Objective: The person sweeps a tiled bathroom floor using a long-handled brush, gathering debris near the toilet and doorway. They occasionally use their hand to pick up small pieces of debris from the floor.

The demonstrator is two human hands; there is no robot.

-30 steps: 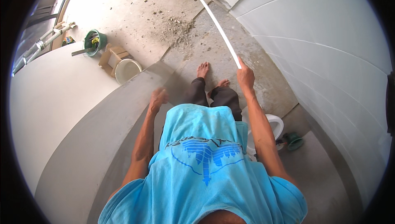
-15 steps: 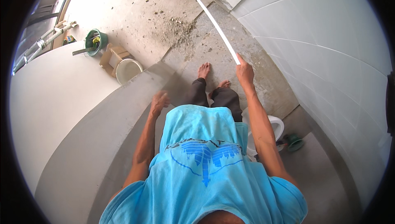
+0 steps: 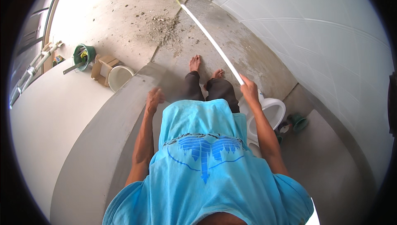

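Right hand [image 3: 249,90] clamped on long white stick [image 3: 211,39], far tip at debris pile [image 3: 164,30] on concrete floor [image 3: 124,14]. Left hand [image 3: 154,99] loose, fingers curled, holding nothing. Sweeping stroke in hand; next move likely needs tip kept against debris.

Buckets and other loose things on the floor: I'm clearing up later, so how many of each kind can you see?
Green bucket: 1
White bucket: 1
Cardboard box: 1
White stick, held in the right hand: 1
Debris pile: 1
Total: 5
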